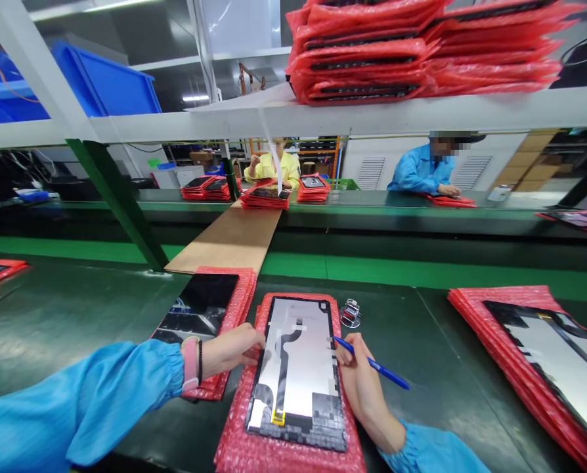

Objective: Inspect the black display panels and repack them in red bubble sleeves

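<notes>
A tablet screen [303, 368] lies back side up, its silver backing, dark flex cable and black edge strips showing. Under it is a stack of red bubble-wrap sheets [237, 430]. My left hand [234, 349] is at the screen's left edge, its curled fingers closed on that edge. In my right hand [365, 381] is a blue pen [385, 373], gripped between thumb and fingers. The pen's tip points at the right edge strip of the screen; whether it touches cannot be made out.
Left of it, a glossy dark screen [207, 299] lies on red bubble wrap. A small metal tape dispenser or clip [351, 313] stands near my right hand. Another screen [564, 361] lies at right. A cardboard sheet [229, 238] spans the gap. Two co-workers sit opposite; wrapped stacks [372, 59] fill the shelf above.
</notes>
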`<state>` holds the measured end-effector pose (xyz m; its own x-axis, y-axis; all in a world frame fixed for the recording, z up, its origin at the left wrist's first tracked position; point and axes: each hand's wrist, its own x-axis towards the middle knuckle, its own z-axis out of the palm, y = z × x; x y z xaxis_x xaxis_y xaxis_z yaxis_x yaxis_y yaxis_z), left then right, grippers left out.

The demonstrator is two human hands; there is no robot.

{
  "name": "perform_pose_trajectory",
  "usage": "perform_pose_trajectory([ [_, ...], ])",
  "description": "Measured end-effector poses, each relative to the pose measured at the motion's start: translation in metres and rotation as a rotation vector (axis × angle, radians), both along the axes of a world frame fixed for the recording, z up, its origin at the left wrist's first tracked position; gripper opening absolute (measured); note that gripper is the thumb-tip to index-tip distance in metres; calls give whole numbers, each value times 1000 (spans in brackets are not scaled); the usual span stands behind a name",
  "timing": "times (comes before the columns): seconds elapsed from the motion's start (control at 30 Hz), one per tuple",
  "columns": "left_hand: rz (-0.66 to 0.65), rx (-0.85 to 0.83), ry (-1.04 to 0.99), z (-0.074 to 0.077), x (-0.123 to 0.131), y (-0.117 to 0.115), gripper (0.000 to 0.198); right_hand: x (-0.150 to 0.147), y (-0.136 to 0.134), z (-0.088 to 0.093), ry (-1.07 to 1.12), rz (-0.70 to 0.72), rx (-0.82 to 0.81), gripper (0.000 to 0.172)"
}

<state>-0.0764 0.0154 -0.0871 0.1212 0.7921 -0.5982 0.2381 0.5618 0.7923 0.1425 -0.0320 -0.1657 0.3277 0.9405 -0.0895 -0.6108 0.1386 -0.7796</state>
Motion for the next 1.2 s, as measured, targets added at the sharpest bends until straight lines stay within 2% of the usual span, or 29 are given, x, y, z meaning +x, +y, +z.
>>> perform_pose_trajectory([
  [0.17, -7, 7, -2, -1, -2, 7, 24, 1, 0, 1, -1, 20, 13, 43],
  [0.33, -64, 67, -254, 9, 19, 0, 33, 0, -1, 1, -37, 14, 35, 41],
  [0.47, -3, 144, -387, 0, 36, -10, 50, 9, -3, 10, -97, 22, 43, 46],
  [0.6, 76, 318, -433, -3, 32, -10, 53, 29, -4, 28, -154, -16, 88, 46],
  [0.7, 139, 517, -417, 9, 23, -7, 47, 37, -3, 46, -209, -43, 142, 37],
  [0.8, 186, 731, -340, 24, 19, -7, 36, 32, -3, 69, -280, 12, 198, 25],
  [0.87, 188, 868, -279, 31, 18, -7, 28, 23, -2, 87, -247, 84, 239, 30],
  [0.97, 88, 1070, -208, 37, 19, -4, 17, 10, 2, 113, -51, 273, 280, 51],
  [1.03, -84, 1185, -164, 40, 19, 1, 16, 5, 7, 124, 76, 412, 260, 59],
  [1.13, -406, 1406, 60, 49, 18, 6, 32, 4, 14, 128, 138, 494, 147, 60],
  [1.2, -546, 1581, 254, 57, 18, 3, 45, 4, 16, 126, 123, 484, 97, 57],
])
